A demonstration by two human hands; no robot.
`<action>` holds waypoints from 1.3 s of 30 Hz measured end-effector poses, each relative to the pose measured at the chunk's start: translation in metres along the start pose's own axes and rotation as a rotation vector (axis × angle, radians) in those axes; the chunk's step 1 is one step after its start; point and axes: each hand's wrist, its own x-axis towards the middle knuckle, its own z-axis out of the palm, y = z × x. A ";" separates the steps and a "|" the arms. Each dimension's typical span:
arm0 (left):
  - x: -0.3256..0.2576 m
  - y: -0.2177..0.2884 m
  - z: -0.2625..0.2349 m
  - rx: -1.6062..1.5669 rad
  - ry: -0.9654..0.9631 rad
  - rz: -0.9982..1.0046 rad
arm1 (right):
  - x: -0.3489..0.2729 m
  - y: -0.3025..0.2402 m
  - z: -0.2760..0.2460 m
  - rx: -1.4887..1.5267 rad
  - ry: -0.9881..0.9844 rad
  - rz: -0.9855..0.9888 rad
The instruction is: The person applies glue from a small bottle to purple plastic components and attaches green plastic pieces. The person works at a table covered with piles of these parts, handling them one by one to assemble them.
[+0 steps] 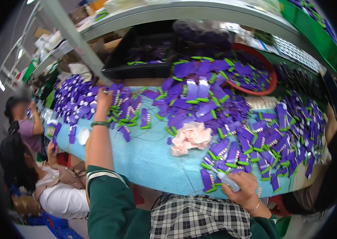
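My left arm stretches far across the table to the left. My left hand (104, 98) is closed, its fingertips pinched at a purple piece (114, 87) on the edge of a heap of purple-and-green pieces (126, 105). Close to my body, my right hand (243, 186) grips a small pale squeeze bottle (229, 182), its narrow nozzle pointing up and left. Beside that nozzle lie flat purple pieces with green ends and striped strips (220, 148). A purple-and-green piece (207, 180) lies alone at the table's near edge. What my right palm covers is hidden.
A crumpled pink cloth (192, 138) lies mid-table before a large purple-and-green pile (196, 89). Behind stand a red basin (273, 81) and a black crate (136, 73). A metal shelf (184, 16) runs overhead. People sit left (62, 191) and right (316, 187).
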 end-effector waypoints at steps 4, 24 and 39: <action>-0.041 0.141 -0.029 0.419 0.180 0.182 | -0.005 0.001 -0.010 -0.082 0.071 0.040; -0.299 0.367 -0.013 -0.550 -0.632 0.713 | -0.055 0.014 -0.061 -0.148 0.328 0.129; -0.324 0.328 -0.035 -0.202 -0.617 0.546 | -0.073 0.022 -0.065 -0.047 0.367 0.158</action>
